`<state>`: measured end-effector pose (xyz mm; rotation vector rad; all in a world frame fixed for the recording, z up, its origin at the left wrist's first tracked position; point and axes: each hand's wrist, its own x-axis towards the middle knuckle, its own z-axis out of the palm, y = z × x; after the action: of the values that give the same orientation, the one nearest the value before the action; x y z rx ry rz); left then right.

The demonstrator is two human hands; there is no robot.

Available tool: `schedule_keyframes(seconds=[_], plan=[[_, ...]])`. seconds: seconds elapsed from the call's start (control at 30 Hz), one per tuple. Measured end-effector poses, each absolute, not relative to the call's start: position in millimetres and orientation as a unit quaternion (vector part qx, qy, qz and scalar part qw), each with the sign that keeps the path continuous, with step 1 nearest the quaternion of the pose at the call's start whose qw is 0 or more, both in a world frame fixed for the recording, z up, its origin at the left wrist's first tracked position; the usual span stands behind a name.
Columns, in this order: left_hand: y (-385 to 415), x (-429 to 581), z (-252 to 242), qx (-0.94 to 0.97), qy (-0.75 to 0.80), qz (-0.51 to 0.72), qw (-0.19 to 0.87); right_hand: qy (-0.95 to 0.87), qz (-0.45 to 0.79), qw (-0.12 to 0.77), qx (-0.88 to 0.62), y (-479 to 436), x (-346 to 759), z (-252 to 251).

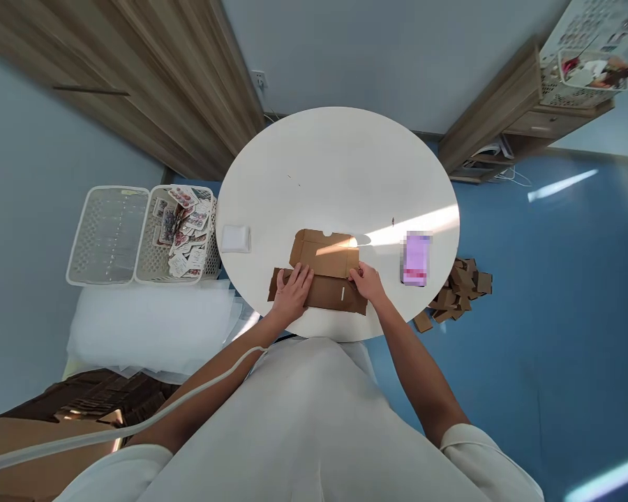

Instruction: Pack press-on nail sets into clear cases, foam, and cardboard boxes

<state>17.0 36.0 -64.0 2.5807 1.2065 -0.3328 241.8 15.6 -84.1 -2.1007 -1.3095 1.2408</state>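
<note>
A flat brown cardboard box blank (324, 261) lies unfolded on the near part of the round white table (340, 167). My left hand (292, 293) rests flat on its left half with fingers stretched out, pressing the card down. My right hand (367, 281) is at the blank's right side, fingers curled onto the edge of a flap. A small white pad (235, 238) lies on the table's left edge. A purple and pink packet (416, 259) lies to the right of the blank.
Two white mesh baskets stand left of the table, one bare (107, 233), one holding printed cards (181, 233). White foam sheets (151, 328) lie below them. Cardboard scraps (458, 293) sit on the blue floor at right. Stacked brown card (73, 408) is at lower left.
</note>
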Motion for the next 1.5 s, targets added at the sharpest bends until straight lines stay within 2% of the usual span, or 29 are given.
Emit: schedule_keyframes(seconds=[0.17,0.23,0.37,0.47,0.6,0.7,0.87,1.0,1.33,1.5], plan=[[31,10,-70,0.898,0.409,-0.093,0.133,-0.573,0.204,0.148,-0.78,-6,226,-70],[26,6,-72,0.9,0.407,-0.086,0.128,-0.646,0.163,0.111,-0.738,-19,215,-66],[16,-1,-76,0.905,0.402,-0.064,0.125,-0.749,0.176,0.009,-0.639,-43,188,-69],[7,-10,-78,0.904,0.406,-0.036,0.132,-0.739,0.181,-0.031,-0.649,-54,175,-79],[-7,-41,-90,0.828,0.533,0.038,0.167,-0.709,0.176,-0.023,-0.682,-60,169,-90],[-11,-69,-106,0.725,0.633,0.088,0.258,-0.705,0.181,-0.012,-0.685,-64,167,-94],[-1,-85,-121,0.677,0.621,0.151,0.365,-0.699,0.208,0.012,-0.684,-67,160,-102],[7,-77,-111,0.646,0.628,0.125,0.416,-0.69,0.231,0.039,-0.685,-64,153,-107],[-5,-55,-90,0.733,0.566,0.092,0.366,-0.669,0.24,0.071,-0.7,-62,130,-111],[6,-58,-91,0.758,0.559,0.017,0.335,-0.688,0.257,0.055,-0.676,-64,133,-104]])
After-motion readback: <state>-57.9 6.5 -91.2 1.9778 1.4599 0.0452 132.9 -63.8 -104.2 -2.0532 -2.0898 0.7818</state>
